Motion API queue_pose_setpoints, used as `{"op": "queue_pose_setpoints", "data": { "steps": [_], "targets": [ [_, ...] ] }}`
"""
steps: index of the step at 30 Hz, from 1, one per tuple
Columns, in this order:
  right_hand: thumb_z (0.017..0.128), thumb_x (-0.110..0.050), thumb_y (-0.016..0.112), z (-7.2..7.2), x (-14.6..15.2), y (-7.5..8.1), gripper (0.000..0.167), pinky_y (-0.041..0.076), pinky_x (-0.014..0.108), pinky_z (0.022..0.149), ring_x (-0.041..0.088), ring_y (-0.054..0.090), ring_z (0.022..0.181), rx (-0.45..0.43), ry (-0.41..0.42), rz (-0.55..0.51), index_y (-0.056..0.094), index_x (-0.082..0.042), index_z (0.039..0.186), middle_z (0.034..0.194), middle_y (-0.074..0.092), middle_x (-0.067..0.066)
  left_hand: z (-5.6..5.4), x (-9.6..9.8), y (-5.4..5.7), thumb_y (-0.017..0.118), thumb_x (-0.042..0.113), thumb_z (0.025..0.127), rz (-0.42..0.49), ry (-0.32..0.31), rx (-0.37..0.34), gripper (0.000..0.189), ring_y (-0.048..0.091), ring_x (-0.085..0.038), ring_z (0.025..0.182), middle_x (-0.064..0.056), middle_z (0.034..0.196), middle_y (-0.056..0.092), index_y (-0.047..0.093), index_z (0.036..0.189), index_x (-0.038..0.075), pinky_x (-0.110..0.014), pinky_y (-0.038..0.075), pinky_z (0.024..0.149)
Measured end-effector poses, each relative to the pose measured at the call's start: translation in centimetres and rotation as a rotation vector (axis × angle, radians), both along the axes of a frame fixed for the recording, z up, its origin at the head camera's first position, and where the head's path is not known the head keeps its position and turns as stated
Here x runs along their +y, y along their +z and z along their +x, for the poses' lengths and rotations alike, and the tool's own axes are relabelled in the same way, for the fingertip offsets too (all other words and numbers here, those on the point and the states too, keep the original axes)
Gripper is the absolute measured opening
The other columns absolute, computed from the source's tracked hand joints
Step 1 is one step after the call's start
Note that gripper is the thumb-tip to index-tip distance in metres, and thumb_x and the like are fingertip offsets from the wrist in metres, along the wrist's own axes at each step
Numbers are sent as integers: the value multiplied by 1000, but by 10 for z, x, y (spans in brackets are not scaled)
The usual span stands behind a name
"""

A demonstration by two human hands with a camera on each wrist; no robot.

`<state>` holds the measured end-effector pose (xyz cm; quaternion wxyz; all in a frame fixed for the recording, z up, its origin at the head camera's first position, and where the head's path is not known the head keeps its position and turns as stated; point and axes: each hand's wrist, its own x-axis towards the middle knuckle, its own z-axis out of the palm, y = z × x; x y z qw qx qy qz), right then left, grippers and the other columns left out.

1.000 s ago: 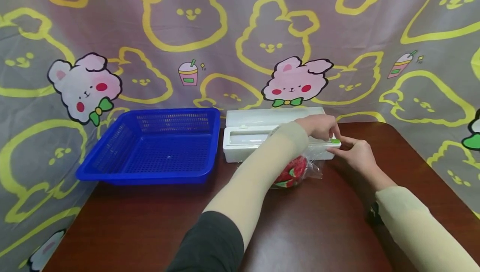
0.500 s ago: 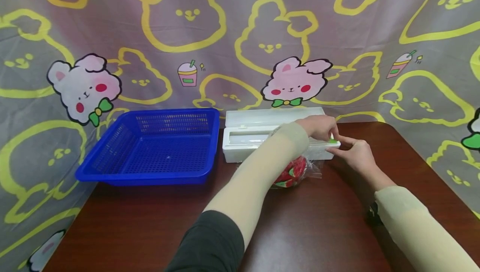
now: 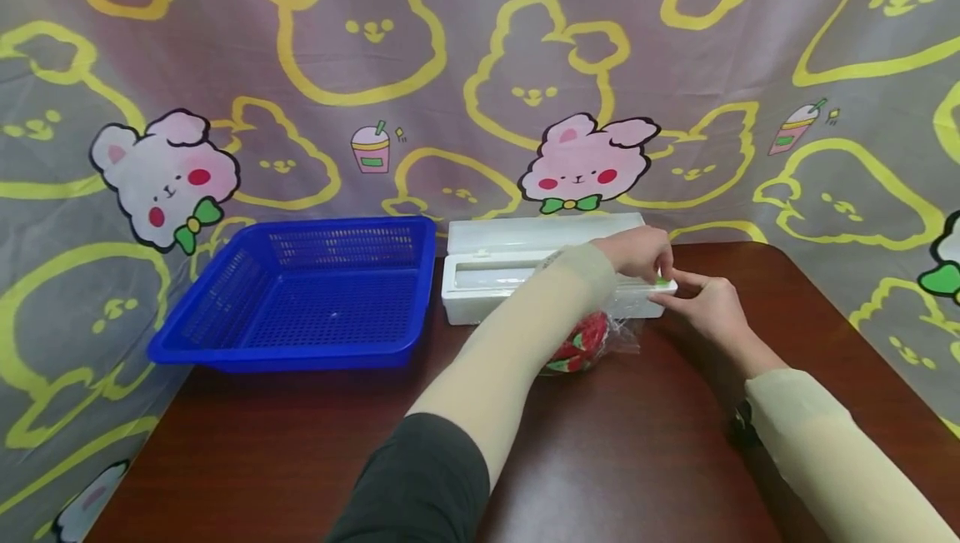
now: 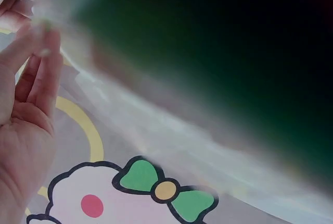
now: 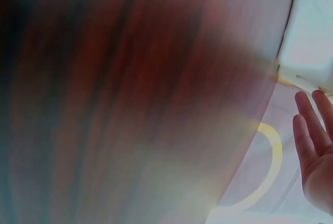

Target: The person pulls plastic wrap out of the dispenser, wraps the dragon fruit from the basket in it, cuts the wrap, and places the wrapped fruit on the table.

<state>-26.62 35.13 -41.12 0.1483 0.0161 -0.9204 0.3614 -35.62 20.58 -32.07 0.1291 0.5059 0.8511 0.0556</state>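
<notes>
In the head view a long white cling film dispenser (image 3: 465,307) stands at the back with its lid (image 3: 543,231) raised. My left hand (image 3: 639,250) reaches across to its right end, thumb and fingertips pinching the small green slider (image 3: 662,281). In the left wrist view that left hand (image 4: 31,104) shows its fingers and thumb meeting, the tips blurred. My right hand (image 3: 716,307) grips the right end of the dispenser between thumb and index finger, its other fingers extended in the right wrist view. Before the dispenser sits a rounded red-and-green patterned thing (image 3: 581,347) under clear film (image 3: 624,336), partly behind my left forearm.
A blue plastic basket (image 3: 300,355) with perforated sides stands left of the dispenser on the brown wooden table (image 3: 300,451). Behind them hangs a patterned curtain (image 3: 457,52). My left sleeve (image 3: 517,343) crosses over the middle of the table.
</notes>
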Motion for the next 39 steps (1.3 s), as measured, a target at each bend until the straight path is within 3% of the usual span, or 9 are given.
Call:
{"op": "queue_pose_setpoints", "data": {
  "steps": [5,10,16,20,28,34,39],
  "targets": [
    [78,-36,82,-1,-2,1,60,36,25,44,13,51,55,-4,-10,48,65,5,120,91,71,22,3,-5,2,69,5,88,-3,22,-19,20,58,-9,92,2,101,69,76,105,13,-15,44,75],
    [77,-43,81,-1,-3,6,67,31,29,41,15,41,46,-50,-29,71,64,1,124,82,71,19,8,-9,8,68,1,87,-28,56,-10,22,58,-9,96,2,105,67,76,104,13,-16,44,77],
    [77,-46,80,2,-3,7,70,32,31,44,17,45,51,-60,-34,92,62,-1,127,92,70,23,13,-8,11,68,-2,86,-93,94,8,22,53,-8,100,6,112,64,76,99,15,-16,42,75],
    [77,-47,79,3,-2,5,71,32,31,44,18,44,52,-62,-37,98,61,-5,130,92,71,22,13,-8,12,69,-1,87,-135,147,-18,22,50,-8,95,7,113,62,75,98,17,-18,41,70],
    [78,-39,81,3,-2,8,66,35,29,46,20,53,61,-29,-30,99,60,-2,129,95,69,25,14,-17,23,71,1,87,-172,241,-106,18,55,-11,82,2,98,64,74,94,16,-23,45,67],
    [79,-39,81,4,-3,7,66,38,29,48,21,57,67,-40,-37,105,60,-2,129,97,69,25,13,-20,24,72,2,86,-188,266,-117,14,55,-12,81,3,101,63,74,92,15,-22,46,65],
    [77,-38,82,3,-3,9,65,39,30,51,23,60,70,-22,-53,129,61,-3,128,93,70,22,11,-27,23,73,2,85,-173,230,-86,13,53,-11,77,2,95,65,74,90,14,-22,44,64]
  ]
}}
